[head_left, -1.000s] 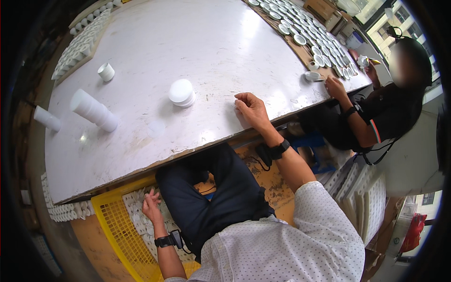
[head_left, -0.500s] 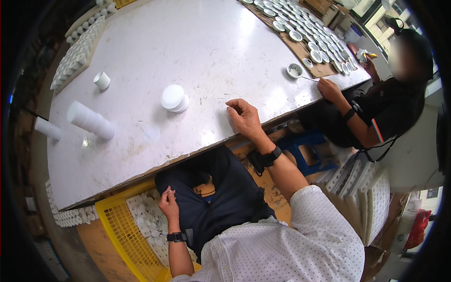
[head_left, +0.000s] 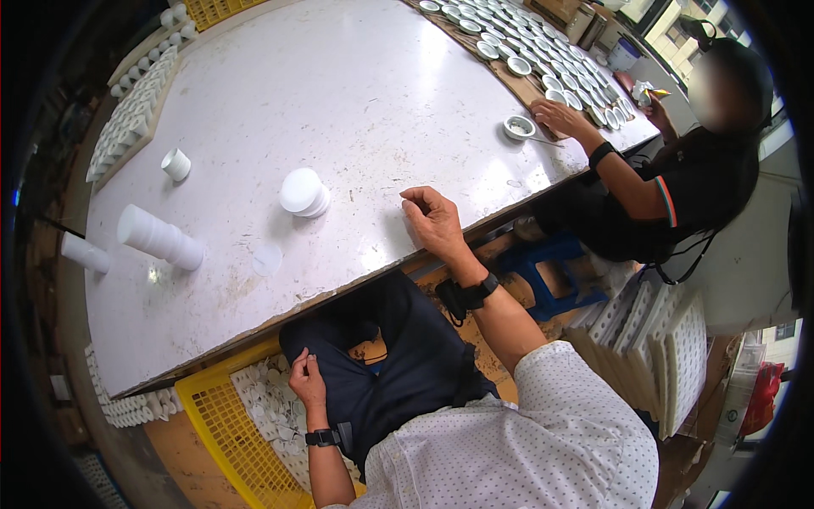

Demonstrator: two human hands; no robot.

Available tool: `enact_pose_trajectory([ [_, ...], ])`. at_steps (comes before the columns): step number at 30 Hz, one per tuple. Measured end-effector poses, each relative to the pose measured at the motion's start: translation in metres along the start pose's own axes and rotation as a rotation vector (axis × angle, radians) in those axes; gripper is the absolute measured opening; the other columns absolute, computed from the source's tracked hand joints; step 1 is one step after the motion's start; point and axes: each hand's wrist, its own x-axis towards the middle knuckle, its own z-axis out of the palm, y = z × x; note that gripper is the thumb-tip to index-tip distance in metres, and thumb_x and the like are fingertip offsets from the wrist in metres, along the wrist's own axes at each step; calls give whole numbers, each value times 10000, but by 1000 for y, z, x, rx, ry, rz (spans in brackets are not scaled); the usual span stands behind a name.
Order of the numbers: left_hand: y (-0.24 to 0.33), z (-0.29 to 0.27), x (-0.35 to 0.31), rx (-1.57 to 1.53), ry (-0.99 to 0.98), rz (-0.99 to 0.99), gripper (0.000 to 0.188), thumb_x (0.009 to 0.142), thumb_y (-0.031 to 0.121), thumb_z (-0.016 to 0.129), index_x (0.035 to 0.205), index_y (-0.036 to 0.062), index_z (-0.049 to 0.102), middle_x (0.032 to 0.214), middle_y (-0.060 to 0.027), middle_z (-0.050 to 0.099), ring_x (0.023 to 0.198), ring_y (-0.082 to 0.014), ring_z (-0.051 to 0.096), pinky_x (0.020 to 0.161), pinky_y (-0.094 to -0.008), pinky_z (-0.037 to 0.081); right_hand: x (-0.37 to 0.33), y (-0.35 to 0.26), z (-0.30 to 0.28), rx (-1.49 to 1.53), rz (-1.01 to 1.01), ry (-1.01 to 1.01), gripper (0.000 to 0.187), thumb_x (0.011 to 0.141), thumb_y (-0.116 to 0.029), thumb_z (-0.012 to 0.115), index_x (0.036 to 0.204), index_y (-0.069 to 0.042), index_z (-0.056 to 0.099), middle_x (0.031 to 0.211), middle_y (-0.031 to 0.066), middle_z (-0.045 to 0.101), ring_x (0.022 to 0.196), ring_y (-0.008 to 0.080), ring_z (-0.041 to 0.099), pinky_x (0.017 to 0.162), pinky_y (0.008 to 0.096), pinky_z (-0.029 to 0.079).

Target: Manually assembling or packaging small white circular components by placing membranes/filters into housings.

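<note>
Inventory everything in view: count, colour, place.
table: 1, white, centre
short stack: 1, white, middle
tall stack: 1, white, left
tube: 1, white, leftmost
cup: 1, white, left
flat disc: 1, whitish, front
dishes: many, white, right
cup-like pieces: many, white, upper left
baskets: 2, yellow, lower left, top
stool: 1, blue, right
panels: several, white, right
bag: 1, red, right
co-worker: 1, black clothes, right
left grip: 1, bare, at thigh
right grip: 1, bare, at table

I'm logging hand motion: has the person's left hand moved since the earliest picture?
Yes. The left hand has moved rightward relative to the yellow basket: it was over the white pieces inside, now it is at the dark trousers.
</note>
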Motion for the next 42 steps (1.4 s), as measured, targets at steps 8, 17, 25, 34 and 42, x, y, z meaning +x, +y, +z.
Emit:
enact_pose_trajectory([
  [8,0,-1,-1,12,5,18,127,813,42,571,745,-64,587,1018,-156,633,825,-179,602,726,-279,471,-2,-3,0,44,31,-2,128,814,-75,582,915,0,605,695,4,581,628,52,507,574,205,429],
  [17,2,-3,-2,42,-32,14,117,831,23,548,765,-69,576,1060,-169,606,864,-168,588,753,-275,482,21,11,-81,-410,-84,254,136,796,-79,580,909,-19,627,793,87,637,713,180,597,659,284,474],
  [25,10,1,1,110,-22,27,135,811,61,576,740,-52,593,1013,-171,632,801,-168,606,699,-280,476,91,76,-217,-1265,-101,314,306,802,-145,504,1080,-40,575,1182,147,529,1132,325,445,940,415,380],
  [34,17,1,-1,155,-60,14,148,838,56,559,748,-60,579,1063,-192,606,927,-183,582,799,-297,449,100,63,-215,-1291,-23,150,276,786,-172,503,1032,-94,600,948,126,595,996,297,524,840,412,401],
  [42,19,5,3,193,-63,9,158,832,64,562,735,-59,580,1058,-185,613,884,-162,582,752,-277,455,89,68,-207,-1270,-5,243,288,848,-273,512,1054,-83,580,976,153,606,934,297,580,811,419,445],
])
